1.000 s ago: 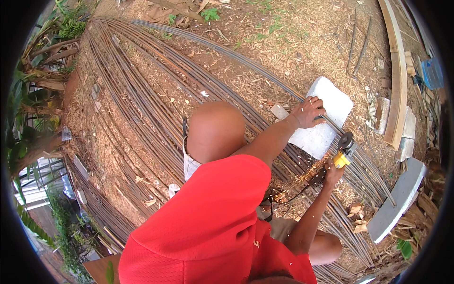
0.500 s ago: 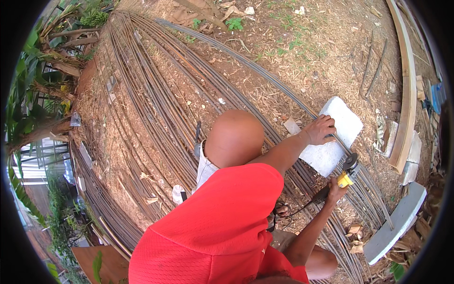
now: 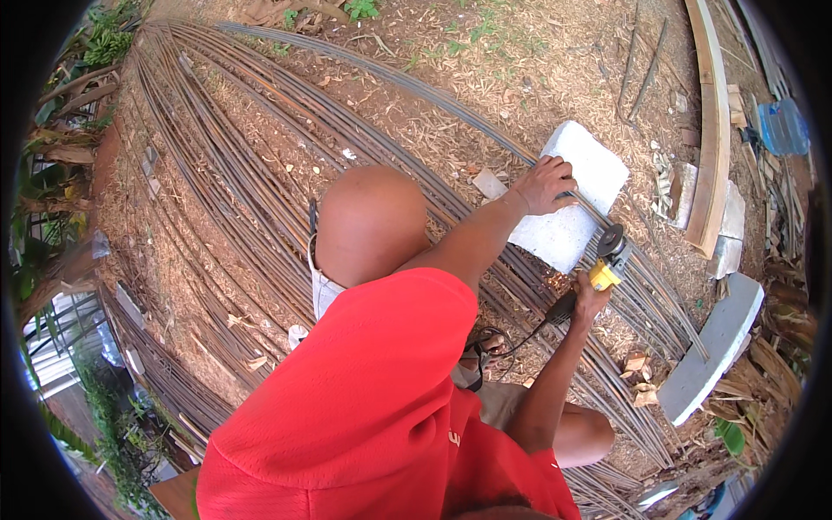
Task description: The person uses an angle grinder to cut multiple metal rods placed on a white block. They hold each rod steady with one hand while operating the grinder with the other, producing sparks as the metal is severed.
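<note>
My left hand is closed around steel rods where they cross a white block. My right hand grips a yellow and black angle grinder by its body. The grinder's dark disc is at the rods just beyond the block, to the right of my left hand. Whether the disc touches metal cannot be made out. Small orange sparks show left of the grinder, by the block's lower edge. A black cord trails from the tool toward my feet.
Long rusty rods fan across the ground from the far left. A grey slab lies under rod ends at the right. Beyond are a curved wooden plank, pale blocks and a blue plastic bottle. My bent knee is beside my left arm.
The whole view has shifted, so the scene sits farther left and higher. Both hands keep their holds, and the grinder stays near the same spot on the rods. Orange sparks show more plainly now.
</note>
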The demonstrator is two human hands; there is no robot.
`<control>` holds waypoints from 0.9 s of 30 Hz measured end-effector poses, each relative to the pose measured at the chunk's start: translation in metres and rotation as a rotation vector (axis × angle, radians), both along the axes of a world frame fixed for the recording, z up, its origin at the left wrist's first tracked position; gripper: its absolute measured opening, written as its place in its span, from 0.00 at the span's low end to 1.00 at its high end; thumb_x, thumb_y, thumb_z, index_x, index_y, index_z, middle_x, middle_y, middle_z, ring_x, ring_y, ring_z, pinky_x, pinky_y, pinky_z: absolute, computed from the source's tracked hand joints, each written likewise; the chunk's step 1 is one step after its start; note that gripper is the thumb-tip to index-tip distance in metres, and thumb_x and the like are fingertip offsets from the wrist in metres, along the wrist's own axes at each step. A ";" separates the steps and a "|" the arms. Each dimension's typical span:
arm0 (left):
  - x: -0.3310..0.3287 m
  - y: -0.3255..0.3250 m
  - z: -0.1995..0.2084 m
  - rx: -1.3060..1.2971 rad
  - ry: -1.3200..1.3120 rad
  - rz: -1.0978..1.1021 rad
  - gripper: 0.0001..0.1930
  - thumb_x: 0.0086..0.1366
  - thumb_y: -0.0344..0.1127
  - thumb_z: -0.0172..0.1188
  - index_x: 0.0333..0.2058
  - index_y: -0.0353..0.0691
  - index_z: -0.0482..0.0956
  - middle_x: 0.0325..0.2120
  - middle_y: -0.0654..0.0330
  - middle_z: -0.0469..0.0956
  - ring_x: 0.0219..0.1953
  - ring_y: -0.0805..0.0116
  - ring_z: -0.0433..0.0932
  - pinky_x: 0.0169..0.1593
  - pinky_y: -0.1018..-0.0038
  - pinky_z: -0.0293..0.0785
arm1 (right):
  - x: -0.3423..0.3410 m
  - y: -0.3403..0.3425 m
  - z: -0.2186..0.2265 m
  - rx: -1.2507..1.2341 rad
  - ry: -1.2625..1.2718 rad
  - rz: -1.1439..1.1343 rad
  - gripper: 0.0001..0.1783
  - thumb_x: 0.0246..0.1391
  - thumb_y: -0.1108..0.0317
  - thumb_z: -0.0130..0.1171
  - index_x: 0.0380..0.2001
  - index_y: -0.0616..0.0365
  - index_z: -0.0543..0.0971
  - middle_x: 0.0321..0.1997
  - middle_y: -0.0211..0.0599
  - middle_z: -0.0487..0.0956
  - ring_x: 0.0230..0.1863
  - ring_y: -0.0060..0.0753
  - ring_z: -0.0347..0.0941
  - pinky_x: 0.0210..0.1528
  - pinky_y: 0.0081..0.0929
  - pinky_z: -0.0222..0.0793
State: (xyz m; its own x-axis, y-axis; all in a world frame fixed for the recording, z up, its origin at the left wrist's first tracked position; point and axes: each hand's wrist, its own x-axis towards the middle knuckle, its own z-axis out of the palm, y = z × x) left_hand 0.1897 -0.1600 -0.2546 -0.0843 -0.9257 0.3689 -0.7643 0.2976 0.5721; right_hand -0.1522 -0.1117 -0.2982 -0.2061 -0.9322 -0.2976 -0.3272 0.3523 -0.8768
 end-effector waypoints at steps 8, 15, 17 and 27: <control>0.002 -0.001 -0.002 0.073 -0.047 0.000 0.18 0.74 0.57 0.69 0.45 0.49 0.88 0.46 0.61 0.76 0.57 0.58 0.73 0.64 0.57 0.66 | 0.006 0.000 0.010 -0.022 0.003 0.018 0.30 0.52 0.76 0.76 0.57 0.65 0.76 0.40 0.37 0.83 0.31 0.32 0.81 0.32 0.28 0.79; 0.001 -0.001 -0.005 -0.021 -0.015 0.017 0.19 0.74 0.58 0.68 0.45 0.49 0.88 0.46 0.60 0.76 0.58 0.57 0.73 0.66 0.56 0.66 | 0.015 0.001 0.017 0.017 -0.011 -0.042 0.28 0.52 0.76 0.76 0.55 0.64 0.74 0.37 0.37 0.82 0.29 0.31 0.81 0.30 0.27 0.78; 0.002 -0.001 -0.004 0.049 -0.048 0.008 0.19 0.74 0.58 0.68 0.45 0.49 0.88 0.46 0.60 0.76 0.58 0.56 0.73 0.66 0.55 0.66 | 0.017 0.000 0.021 0.061 -0.015 -0.082 0.28 0.52 0.76 0.76 0.54 0.64 0.74 0.37 0.38 0.82 0.29 0.31 0.81 0.30 0.27 0.79; 0.001 -0.003 -0.009 0.000 -0.028 -0.002 0.19 0.75 0.58 0.67 0.45 0.48 0.88 0.46 0.60 0.76 0.58 0.57 0.73 0.67 0.55 0.66 | 0.025 0.005 0.042 0.032 0.022 0.020 0.30 0.51 0.68 0.76 0.57 0.64 0.78 0.37 0.37 0.84 0.34 0.31 0.82 0.35 0.33 0.80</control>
State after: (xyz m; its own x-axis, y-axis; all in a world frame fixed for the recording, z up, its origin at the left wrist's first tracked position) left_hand 0.1904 -0.1630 -0.2640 -0.0968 -0.9256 0.3660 -0.7793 0.2992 0.5506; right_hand -0.1276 -0.1064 -0.2560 -0.1947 -0.9261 -0.3232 -0.3534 0.3736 -0.8576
